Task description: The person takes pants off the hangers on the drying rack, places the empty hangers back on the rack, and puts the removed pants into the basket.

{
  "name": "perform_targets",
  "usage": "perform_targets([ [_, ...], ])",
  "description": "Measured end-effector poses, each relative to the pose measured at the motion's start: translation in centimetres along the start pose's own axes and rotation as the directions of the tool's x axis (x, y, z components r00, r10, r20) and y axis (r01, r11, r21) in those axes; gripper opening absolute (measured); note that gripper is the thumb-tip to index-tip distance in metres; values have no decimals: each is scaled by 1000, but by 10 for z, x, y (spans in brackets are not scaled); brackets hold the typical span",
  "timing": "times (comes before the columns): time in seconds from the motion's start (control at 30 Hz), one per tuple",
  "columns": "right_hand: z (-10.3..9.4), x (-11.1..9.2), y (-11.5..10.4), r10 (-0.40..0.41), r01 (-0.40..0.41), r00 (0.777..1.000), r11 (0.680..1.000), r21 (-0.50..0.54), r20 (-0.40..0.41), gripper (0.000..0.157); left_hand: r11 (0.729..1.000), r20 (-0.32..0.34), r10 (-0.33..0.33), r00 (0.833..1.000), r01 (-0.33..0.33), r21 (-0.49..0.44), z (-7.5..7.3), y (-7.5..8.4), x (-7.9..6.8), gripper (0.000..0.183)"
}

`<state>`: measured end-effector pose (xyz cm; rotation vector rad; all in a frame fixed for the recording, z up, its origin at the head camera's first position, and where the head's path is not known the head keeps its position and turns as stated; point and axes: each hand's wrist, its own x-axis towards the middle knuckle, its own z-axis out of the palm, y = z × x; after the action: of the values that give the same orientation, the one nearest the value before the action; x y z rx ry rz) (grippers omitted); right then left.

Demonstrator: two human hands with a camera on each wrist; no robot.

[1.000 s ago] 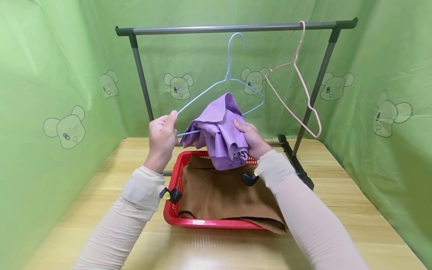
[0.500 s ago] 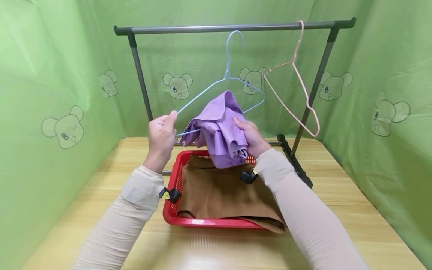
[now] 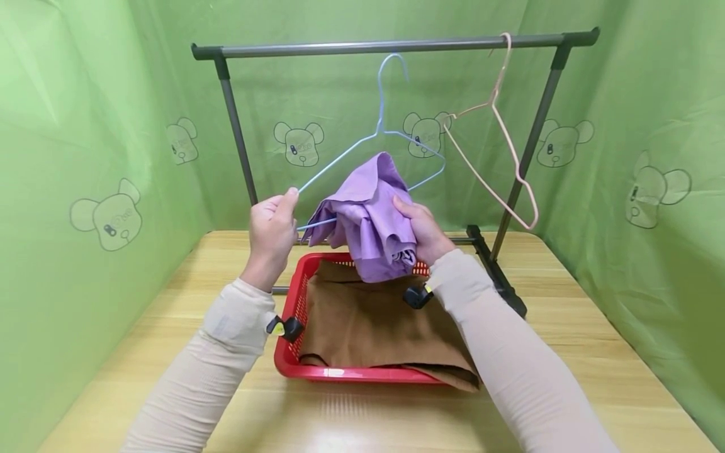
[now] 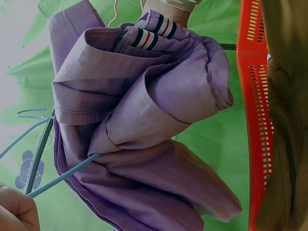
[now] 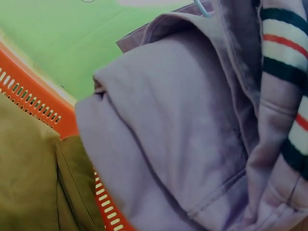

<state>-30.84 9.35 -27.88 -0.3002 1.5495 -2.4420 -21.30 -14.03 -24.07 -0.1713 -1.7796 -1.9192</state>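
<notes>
In the head view my left hand (image 3: 273,236) grips the left corner of a blue wire hanger (image 3: 340,157). The hanger's hook curls just under the rail in this view. My right hand (image 3: 425,233) holds a bunched purple garment (image 3: 368,220), thumb on top, the other fingers hidden behind the cloth. The garment is folded over and overlaps the hanger's lower bar. Up close in the left wrist view, that bar (image 4: 67,174) runs in among the folds of the garment (image 4: 139,115). Dark, white and red striped bands (image 5: 284,45) show on the cloth in the right wrist view.
Below the hands a red basket (image 3: 289,352) on the wooden table (image 3: 187,302) holds a brown garment (image 3: 374,327), partly over its front rim. Behind stands a grey clothes rack (image 3: 340,48), with a pink hanger (image 3: 512,145) on its rail. Green cloth (image 3: 85,138) surrounds the table.
</notes>
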Motion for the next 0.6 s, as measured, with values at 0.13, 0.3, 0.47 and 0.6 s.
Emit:
perform_targets([
  [0.13, -1, 0, 0, 5, -5, 1000, 1000, 1, -12, 17, 1000, 12, -3, 1000, 3, -4, -1, -1, -1, 49],
  [0.3, -3, 0, -1, 3, -3, 1000, 1000, 16, -13, 17, 1000, 25, 23, 999, -23, -3, 0, -3, -1, 49],
  [0.47, -5, -1, -2, -2, 2, 1000, 1000, 21, -9, 17, 1000, 41, 15, 999, -15, -9, 0, -4, -1, 49],
  [0.6, -6, -1, -3, -1, 1, 1000, 1000, 25, 0, 17, 1000, 38, 10, 999, -10, 3, 1, -4, 0, 49],
])
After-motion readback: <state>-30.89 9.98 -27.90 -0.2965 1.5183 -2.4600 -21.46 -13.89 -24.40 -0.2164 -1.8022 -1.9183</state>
